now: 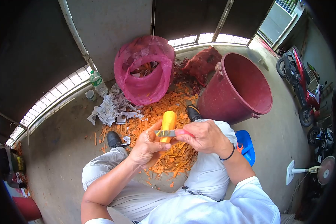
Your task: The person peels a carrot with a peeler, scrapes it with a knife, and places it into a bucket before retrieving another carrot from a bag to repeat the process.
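Observation:
My left hand (148,146) is wrapped round the lower part of a peeled orange carrot (169,120), which stands up between my hands. My right hand (203,137) grips the red handle of a peeler (184,133). Its metal blade lies across the carrot, just above my left fingers. Orange peelings (175,160) cover the floor below both hands, between my legs.
Beyond the peelings are a pink plastic bag (127,80), a red mesh sack (202,64) and a large dark red bin (216,98). Crumpled paper (112,108) and a bottle (98,83) lie left. A blue tray (245,143) is by my right knee.

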The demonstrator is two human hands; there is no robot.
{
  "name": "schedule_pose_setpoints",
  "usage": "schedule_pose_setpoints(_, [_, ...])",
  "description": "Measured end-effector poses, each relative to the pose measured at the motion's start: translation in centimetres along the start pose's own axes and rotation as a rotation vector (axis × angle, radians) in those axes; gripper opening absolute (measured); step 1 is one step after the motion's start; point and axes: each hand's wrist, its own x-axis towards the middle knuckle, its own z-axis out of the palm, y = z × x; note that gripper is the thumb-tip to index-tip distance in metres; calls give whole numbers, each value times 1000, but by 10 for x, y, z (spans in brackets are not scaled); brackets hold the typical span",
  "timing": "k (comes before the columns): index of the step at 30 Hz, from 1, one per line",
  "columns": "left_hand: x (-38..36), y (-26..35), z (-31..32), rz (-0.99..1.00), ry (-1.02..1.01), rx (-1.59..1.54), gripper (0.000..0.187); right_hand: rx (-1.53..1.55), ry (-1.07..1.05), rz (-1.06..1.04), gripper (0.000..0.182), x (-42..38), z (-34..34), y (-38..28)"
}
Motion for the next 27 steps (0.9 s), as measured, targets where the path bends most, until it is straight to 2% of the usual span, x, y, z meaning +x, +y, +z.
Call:
schedule_pose_setpoints(3, [1,-1,4,-26,-34,-20,89,-73,141,-29,33,4,-2,12])
schedule_pose_setpoints(10, [-1,5,10,-9,13,-14,87,50,-31,-2,34,-6,-5,-5])
schedule_pose_setpoints(27, [-1,7,12,-11,-39,-22,93,-176,159,-37,35,8,-14,20])
